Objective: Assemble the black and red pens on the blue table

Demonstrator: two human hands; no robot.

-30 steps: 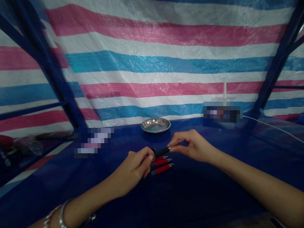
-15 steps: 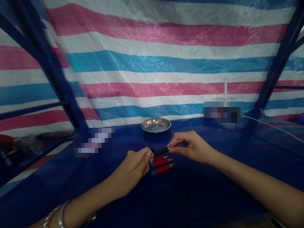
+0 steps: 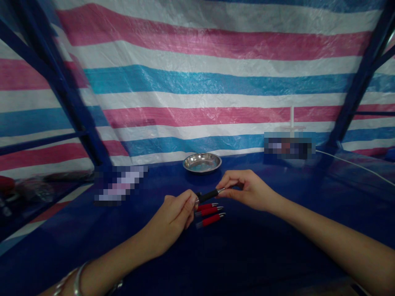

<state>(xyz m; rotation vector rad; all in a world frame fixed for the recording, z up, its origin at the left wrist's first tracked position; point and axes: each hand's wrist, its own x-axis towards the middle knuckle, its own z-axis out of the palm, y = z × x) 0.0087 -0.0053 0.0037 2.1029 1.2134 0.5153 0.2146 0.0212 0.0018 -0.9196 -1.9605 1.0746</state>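
Observation:
A pen with a black grip (image 3: 208, 195) is held between my hands, above the blue tabletop. My left hand (image 3: 180, 209) is closed around its left part and hides that end. At the other end, the thumb and fingers of my right hand (image 3: 245, 186) pinch the silver tip. Just below lie several pens with red grips, the nearest red pen (image 3: 211, 220) pointing its silver tip to the right. Their left ends are partly covered by my left hand. Another dark end (image 3: 199, 194) shows behind the held pen; what it belongs to is hidden.
Behind my hands stands a shallow round metal dish (image 3: 202, 163) on the blue table (image 3: 262, 255). A blurred-out item (image 3: 121, 185) lies at left. A cup with a straw (image 3: 292, 123) and a white cable (image 3: 354, 161) are at right. Striped sheeting (image 3: 216, 82) closes off the back.
My right fingers have moved very slightly left, closer against the pen's silver tip. The red pens and the dish stay where they were; the whole view has shifted a little.

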